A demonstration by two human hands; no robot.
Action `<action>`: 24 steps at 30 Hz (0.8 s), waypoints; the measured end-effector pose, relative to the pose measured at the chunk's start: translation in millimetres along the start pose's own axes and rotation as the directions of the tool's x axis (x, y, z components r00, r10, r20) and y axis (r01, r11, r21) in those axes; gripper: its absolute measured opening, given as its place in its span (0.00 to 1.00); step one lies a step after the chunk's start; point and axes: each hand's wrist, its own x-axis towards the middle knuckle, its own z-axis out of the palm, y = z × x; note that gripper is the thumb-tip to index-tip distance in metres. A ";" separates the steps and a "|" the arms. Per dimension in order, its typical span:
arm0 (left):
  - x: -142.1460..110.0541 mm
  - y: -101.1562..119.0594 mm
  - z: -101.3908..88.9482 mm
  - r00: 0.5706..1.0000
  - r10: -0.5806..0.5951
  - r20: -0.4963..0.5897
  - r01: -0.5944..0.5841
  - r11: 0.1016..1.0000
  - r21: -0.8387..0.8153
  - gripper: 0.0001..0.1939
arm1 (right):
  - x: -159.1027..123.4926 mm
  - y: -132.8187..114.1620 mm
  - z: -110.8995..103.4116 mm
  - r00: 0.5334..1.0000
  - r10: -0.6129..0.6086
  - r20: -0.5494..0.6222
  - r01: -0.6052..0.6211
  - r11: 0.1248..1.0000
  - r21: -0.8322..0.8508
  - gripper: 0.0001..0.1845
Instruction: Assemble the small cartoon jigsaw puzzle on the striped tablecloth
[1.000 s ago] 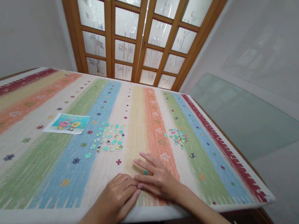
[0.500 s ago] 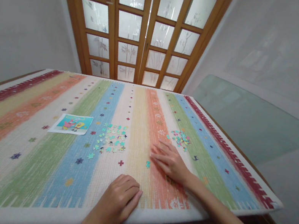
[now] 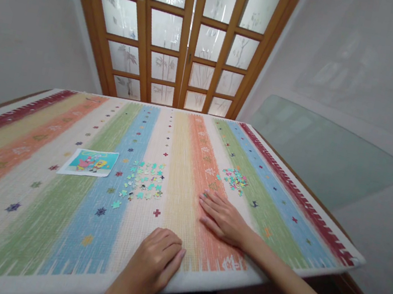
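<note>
My right hand (image 3: 224,216) lies low over the orange stripe, fingers stretched out together and pointing left. A tiny teal spot shows by its fingertips; what lies under the palm is hidden. Beyond those fingers is a heap of small jigsaw puzzle pieces (image 3: 235,180), mostly teal with pink and yellow bits. My left hand (image 3: 158,257) rests at the near table edge, its fingers curled in, with nothing showing in them. Farther up, several loose puzzle pieces (image 3: 144,178) are spread in rough rows. One teal piece (image 3: 116,204) sits at their lower left corner.
To the left lies a printed cartoon picture (image 3: 90,163) on white paper. A striped tablecloth (image 3: 46,201) covers the table. Behind stand wooden doors with glass panes (image 3: 166,30). A pale green glass panel (image 3: 318,148) leans against the right wall.
The teal puzzle piece that lay left of my right hand no longer shows. My right hand has lowered and flattened, its fingers closer together. My left hand stays put; the view has shifted slightly.
</note>
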 end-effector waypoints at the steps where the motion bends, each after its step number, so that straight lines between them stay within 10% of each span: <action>1: 0.2 0.3 -0.3 1.000 0.000 0.002 0.000 1.000 -0.002 0.10 | -0.1 6.2 -0.4 0.999 0.032 0.013 -0.032 0.999 -0.011 0.26; 24: -0.6 -1.1 -1.0 1.000 -0.012 0.003 0.012 1.000 -0.002 0.11 | 27.5 63.8 13.1 0.910 0.334 -0.245 -0.351 0.936 -0.026 0.12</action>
